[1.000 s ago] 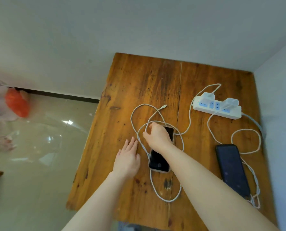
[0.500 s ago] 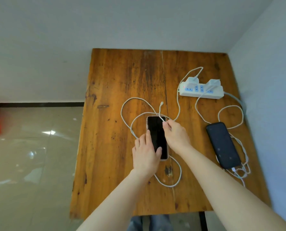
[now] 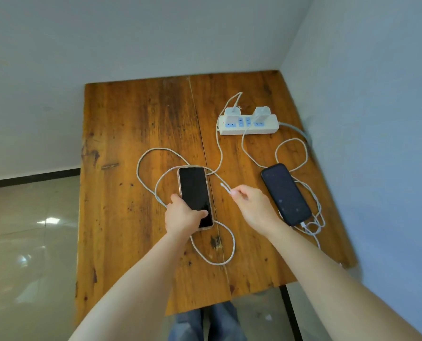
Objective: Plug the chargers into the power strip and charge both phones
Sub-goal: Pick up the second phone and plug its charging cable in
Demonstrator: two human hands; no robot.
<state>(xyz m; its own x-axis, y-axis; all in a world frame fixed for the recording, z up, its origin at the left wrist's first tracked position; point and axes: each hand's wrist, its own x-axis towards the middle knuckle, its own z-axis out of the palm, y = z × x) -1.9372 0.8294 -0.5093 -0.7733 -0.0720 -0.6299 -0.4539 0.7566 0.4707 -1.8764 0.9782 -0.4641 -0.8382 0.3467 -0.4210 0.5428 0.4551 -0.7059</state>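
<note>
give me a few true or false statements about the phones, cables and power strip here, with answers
1. Both chargers sit in the power strip. True.
2. The right hand holds a phone. False: it pinches the free end of the white cable beside the left phone.
3. The right phone already has a cable at its near end. True.
4. The left hand rests flat on the bare table. False: it grips the near end of the left phone.
5. The left phone stands upright against the wall. False: it lies flat on the table, screen up, with cable loops around it.
</note>
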